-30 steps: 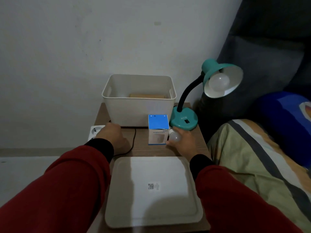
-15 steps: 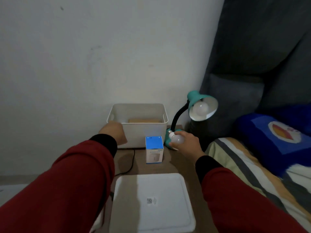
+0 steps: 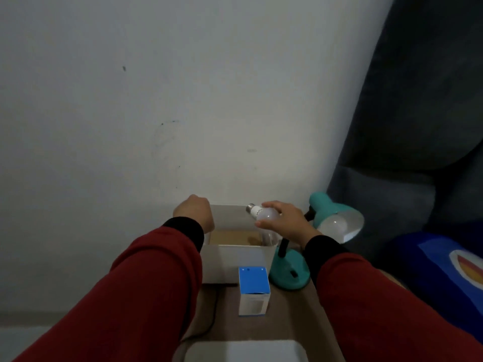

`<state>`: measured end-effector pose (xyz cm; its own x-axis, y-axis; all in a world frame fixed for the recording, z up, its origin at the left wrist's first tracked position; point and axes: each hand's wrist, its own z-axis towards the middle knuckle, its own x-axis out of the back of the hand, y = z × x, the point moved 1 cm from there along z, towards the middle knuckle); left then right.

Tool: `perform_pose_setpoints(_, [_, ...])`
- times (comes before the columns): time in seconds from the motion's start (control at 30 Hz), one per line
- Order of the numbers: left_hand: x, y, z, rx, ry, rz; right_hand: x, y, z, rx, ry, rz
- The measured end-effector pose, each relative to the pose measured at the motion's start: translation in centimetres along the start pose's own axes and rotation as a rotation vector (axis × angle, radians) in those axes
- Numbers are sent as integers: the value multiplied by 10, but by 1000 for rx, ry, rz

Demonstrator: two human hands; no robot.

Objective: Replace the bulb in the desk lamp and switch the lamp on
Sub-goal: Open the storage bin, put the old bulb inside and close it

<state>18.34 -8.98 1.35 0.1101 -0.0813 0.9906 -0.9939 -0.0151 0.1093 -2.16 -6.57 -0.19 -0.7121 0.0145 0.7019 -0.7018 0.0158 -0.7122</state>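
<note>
A dim room: pale wall [image 3: 156,100], dark headboard [image 3: 418,100] to the right, and a small table [image 3: 295,317] against the wall. On it stands a white bin [image 3: 235,259], open at the top, something tan lying on its floor. In front of the bin sits a blue-topped box [image 3: 254,290], and just right of the bin stands the teal lamp [image 3: 288,273], its shade [image 3: 337,218] turned toward the person, a bulb [image 3: 332,226] seated in it and unlit. A pale lid [image 3: 245,351] shows at the bottom edge.

The left hand [image 3: 193,214] is over the bin's near-left corner, fingers curled in a fist; I cannot tell whether it holds the rim. The right hand [image 3: 283,222] grasps a loose bulb [image 3: 262,214] by its glass, over the bin's right side, the metal cap pointing left and away.

This looks to me like the loose bulb being put into the bin, though I cannot tell which bulb is the fresh one. To do it well, lower the hand inside before letting go, lay the bulb on its side on the tan floor so it cannot roll far, and keep the wrist off the shade just beside it. Steadying the bin with the left hand would help.
</note>
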Motion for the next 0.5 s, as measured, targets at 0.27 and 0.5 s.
perform_pose_setpoints(0.27, [-67,-11,79,-30,-103,3,-63,25,79,-67,-214,-84])
perform_pose_setpoints(0.5, [-105,-9,105,-37,-142,58,-94,40,109,-90,-295,-232])
